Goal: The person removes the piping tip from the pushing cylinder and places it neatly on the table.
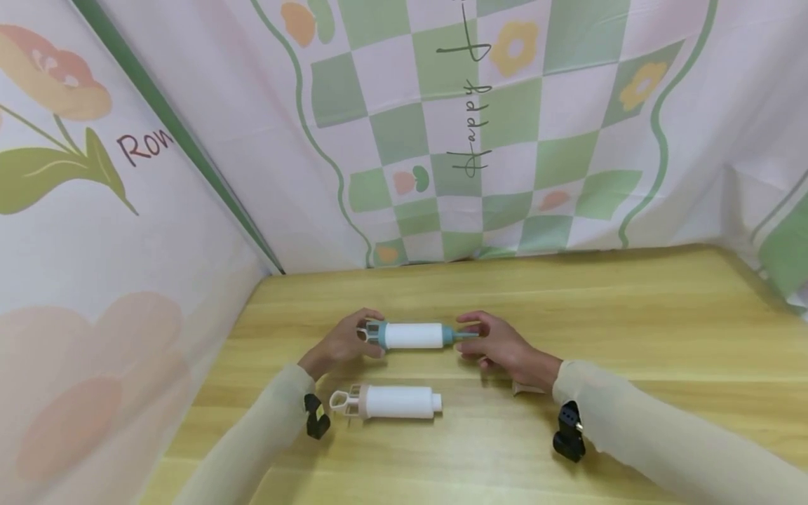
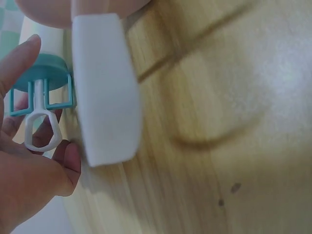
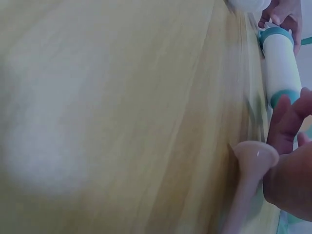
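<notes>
A large white plunger syringe with a teal collar, teal end cap and thin teal nozzle lies sideways between the two hands. At its collar end, my left hand holds it, thumb in front and fingers behind; the white loop handle shows near the palm in the left wrist view. Around the nozzle end is my right hand, thumb and fingers spread either side; firm contact cannot be made out. Nearer the person lies a second white syringe, with a beige-pink collar and loop handle.
A pinkish nozzle with a flared base lies on the wooden table under the right wrist. Printed curtains stand along the back and left edges. Black wrist cameras sit on both sleeves.
</notes>
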Demonstrator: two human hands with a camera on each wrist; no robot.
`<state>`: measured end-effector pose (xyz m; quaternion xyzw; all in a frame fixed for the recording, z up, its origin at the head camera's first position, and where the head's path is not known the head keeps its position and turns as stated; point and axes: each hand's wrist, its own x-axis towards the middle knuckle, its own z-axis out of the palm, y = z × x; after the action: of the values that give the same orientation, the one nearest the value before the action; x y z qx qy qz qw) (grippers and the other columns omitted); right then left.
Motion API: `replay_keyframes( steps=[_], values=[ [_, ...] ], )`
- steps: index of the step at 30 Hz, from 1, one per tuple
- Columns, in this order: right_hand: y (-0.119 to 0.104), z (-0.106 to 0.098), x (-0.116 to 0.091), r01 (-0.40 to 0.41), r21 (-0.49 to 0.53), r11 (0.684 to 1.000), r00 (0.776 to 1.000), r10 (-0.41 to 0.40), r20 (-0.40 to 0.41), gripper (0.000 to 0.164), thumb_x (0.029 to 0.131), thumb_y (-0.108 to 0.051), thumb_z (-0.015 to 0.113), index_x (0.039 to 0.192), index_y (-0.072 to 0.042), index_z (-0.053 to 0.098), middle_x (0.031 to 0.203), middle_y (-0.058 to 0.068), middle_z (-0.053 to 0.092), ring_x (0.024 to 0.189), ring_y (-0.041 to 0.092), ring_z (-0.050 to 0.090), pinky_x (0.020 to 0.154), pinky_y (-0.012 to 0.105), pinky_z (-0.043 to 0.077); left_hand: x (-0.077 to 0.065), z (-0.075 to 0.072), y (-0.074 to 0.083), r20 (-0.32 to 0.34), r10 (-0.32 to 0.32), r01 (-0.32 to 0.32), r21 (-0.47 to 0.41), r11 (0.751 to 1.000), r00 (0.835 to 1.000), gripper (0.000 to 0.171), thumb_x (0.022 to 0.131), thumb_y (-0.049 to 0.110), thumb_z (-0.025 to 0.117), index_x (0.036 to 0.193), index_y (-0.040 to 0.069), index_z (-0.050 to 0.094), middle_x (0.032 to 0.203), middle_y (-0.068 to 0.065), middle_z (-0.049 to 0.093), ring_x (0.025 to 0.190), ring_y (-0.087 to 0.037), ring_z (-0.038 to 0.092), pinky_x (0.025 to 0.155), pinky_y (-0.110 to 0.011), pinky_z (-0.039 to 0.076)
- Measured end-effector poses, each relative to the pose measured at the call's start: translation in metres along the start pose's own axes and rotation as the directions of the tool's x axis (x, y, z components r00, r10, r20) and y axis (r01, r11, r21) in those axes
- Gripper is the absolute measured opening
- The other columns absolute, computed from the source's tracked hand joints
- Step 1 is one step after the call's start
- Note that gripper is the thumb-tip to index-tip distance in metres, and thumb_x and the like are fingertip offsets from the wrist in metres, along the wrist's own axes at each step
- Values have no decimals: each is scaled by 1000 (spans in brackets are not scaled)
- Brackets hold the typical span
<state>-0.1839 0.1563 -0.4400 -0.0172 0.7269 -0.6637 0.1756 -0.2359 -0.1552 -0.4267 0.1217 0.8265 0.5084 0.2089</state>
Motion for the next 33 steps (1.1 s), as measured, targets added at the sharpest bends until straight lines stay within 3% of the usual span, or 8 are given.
replay_keyframes(
  steps=[6,13,33],
  values=[
    [-1,8,4,4,0,1000,1000,-4,-13,55,92,-2,68,142,1,46,141,27,49,82,22,68,50,23,46,0,2,-2,-22,-5,6,28,1000,1000,63,75,-3,81,132,8,55,113,-12,57,101,-28,55,81,-35,52],
    [-1,12,8,21,-37,999,998,-23,-58,46,93,-1,67,136,4,51,133,25,56,76,22,67,49,24,47,0,6,-1,-57,10,-8,26,1000,998,59,74,-6,81,128,6,58,116,-12,59,103,-28,56,85,-37,52],
    [-4,14,7,-7,-98,995,995,-3,-104,33,93,-4,68,124,2,59,116,16,64,72,20,65,51,26,45,-1,8,-3,-43,13,-12,20,1000,999,53,76,-4,81,124,7,61,113,-10,62,104,-27,58,91,-41,50]
  ],
)
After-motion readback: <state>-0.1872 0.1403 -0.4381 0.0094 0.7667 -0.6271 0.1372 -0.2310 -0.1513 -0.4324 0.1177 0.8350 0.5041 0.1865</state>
